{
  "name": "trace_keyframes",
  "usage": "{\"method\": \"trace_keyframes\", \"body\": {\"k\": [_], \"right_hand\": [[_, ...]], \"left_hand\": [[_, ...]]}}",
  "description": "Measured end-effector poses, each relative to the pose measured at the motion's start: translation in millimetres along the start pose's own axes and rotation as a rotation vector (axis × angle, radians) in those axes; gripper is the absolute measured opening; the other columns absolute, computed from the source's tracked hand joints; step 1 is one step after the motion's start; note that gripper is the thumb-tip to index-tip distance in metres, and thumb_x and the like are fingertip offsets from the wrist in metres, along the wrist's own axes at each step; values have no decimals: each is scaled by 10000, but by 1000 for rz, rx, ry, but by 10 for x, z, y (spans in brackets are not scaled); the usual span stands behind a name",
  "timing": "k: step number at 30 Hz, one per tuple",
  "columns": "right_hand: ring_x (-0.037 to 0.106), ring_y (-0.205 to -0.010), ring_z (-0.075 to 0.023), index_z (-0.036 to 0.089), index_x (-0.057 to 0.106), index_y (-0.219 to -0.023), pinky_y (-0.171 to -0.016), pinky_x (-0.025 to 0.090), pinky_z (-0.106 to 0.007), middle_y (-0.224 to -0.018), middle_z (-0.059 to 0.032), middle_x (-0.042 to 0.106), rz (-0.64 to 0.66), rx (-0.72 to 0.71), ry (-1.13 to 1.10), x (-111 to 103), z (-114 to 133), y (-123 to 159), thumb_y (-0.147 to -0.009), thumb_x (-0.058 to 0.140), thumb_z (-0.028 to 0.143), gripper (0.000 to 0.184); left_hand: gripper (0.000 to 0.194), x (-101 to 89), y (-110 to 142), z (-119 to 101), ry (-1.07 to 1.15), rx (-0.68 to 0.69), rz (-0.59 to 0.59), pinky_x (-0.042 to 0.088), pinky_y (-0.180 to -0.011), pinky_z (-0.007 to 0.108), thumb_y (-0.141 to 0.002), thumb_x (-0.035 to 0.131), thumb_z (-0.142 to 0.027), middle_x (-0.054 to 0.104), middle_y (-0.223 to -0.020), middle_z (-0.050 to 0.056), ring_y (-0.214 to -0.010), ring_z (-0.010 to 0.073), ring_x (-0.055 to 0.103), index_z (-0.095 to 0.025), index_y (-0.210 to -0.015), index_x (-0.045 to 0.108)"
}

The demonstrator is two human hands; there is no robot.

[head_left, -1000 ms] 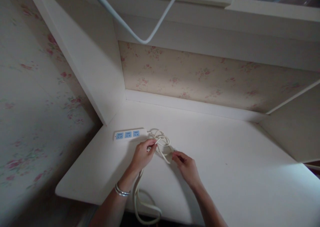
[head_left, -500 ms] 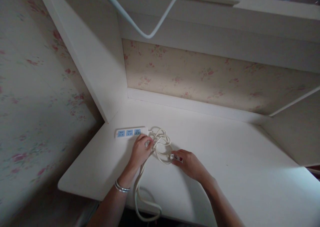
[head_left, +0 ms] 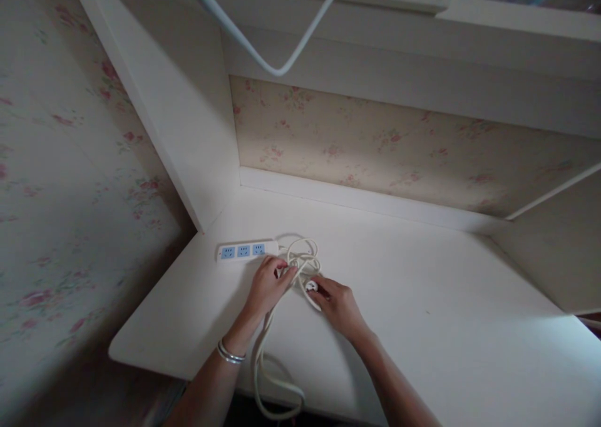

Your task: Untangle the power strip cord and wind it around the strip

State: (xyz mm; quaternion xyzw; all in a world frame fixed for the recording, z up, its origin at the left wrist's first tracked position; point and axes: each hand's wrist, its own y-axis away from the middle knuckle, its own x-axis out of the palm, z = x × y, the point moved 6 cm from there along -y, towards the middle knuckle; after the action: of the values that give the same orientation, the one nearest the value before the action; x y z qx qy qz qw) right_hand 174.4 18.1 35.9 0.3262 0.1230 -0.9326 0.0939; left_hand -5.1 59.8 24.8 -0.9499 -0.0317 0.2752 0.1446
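A white power strip (head_left: 248,250) with three blue socket panels lies on the desk at the left. From its right end runs a cream cord (head_left: 303,248), tangled in loose loops and hanging in a long bight over the front edge. My left hand (head_left: 267,283), with silver bangles at the wrist, pinches the cord just in front of the strip. In my right hand (head_left: 335,302) is the white plug (head_left: 311,285) at the cord's end, held between thumb and fingers beside the loops. The plug's far side is hidden by my fingers.
The white desk (head_left: 413,270) has a rounded front left corner. An upright side panel (head_left: 188,101) stands at its left, and a floral-papered back wall (head_left: 338,145) lies behind. A pale bent rod or cable (head_left: 279,71) hangs overhead in front of the shelf.
My right hand has moved left with the plug, closer to my left hand, and the plug has turned. The cord loops have shifted slightly. My left hand stays nearly in place.
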Motion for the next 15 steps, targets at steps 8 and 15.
{"method": "trace_keyframes", "body": {"k": [8,15], "right_hand": [[646,-703,-141,264,612,-1120,-663,456,-212,-844,7,702,70,27,62,206,-50,-138,-816,572,233,308],[645,-880,-169,267,244,-1453,-741,484,-240,-1182,-68,623,116,-67,293,118,167,-184,-770,606,186,777]], "left_hand": [[306,113,-22,132,91,-90,99,410,-623,245,-820,570,-443,598,-690,3,-667,148,559,-169,-714,658],[229,76,38,-46,-14,19,74,417,-655,254,-897,471,-375,630,-796,23,-709,151,571,-200,-832,603]]}}
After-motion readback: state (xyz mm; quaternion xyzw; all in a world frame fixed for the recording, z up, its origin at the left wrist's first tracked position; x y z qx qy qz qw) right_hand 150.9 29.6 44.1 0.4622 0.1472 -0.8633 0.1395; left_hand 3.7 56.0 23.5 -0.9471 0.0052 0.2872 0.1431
